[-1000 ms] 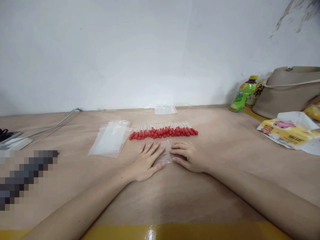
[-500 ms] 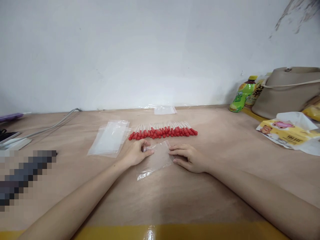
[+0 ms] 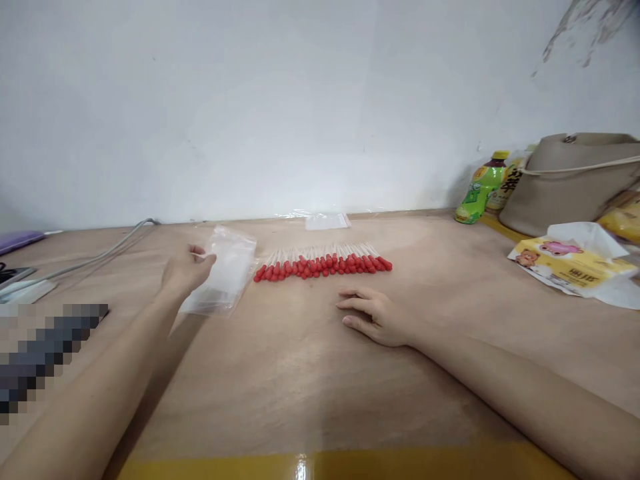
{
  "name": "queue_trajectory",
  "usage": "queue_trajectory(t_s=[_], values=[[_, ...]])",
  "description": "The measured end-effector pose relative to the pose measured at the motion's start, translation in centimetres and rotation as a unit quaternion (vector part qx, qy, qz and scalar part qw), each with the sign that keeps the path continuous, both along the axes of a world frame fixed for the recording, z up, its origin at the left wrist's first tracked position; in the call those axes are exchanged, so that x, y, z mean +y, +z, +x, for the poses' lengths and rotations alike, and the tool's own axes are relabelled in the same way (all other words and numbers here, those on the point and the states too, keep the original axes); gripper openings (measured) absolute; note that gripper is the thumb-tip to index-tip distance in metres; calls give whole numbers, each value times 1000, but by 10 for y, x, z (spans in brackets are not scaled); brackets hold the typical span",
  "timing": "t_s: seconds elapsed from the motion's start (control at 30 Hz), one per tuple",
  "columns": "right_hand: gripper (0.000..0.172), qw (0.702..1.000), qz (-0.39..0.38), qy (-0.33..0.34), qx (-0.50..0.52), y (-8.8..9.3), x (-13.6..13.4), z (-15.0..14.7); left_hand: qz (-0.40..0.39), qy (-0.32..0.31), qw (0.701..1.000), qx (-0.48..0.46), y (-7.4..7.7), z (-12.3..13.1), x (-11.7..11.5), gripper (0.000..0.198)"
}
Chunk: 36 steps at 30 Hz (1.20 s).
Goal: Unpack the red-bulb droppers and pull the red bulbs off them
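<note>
My left hand is over the left side of a small stack of clear zip bags, thumb and fingers pinched at the edge of a clear plastic bag. That bag overlaps the stack, so its outline is hard to separate. My right hand rests on the brown table, holding nothing, its fingers apart. Just beyond it lies a row of thin pale sticks with red tips, red ends toward me.
Another clear bag lies against the wall. On the right are a green drink bottle, a beige bag and a tissue pack. A grey cable and a blurred-out dark object are on the left.
My left hand has moved left to the stack, and the clear bag that lay between my hands has gone from there. My right hand has stayed in place.
</note>
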State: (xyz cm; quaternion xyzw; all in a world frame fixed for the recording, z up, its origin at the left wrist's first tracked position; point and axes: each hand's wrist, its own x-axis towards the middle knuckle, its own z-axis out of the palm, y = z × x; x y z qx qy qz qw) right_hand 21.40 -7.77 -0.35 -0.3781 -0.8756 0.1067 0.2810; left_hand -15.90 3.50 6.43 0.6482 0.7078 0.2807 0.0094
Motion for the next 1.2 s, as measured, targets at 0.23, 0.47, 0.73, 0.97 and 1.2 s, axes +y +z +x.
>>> queue_trajectory(t_s=[0.23,0.47,0.73,0.97,1.2], values=[[32,1000,-6,1,-4,0,0,0,48,12,981,187,-15,20,-12,35],[31,1000,-4,2,-3,-1,1,1,-137,-92,963,214,-41,27,11,50],[31,1000,-2,2,-5,0,1,0,-10,-112,974,197,-29,31,0,46],[30,1000,8,3,4,0,0,0,49,-100,960,258,-19,71,-18,38],[30,1000,8,4,0,-1,1,-1,48,-95,956,272,-33,69,-14,39]])
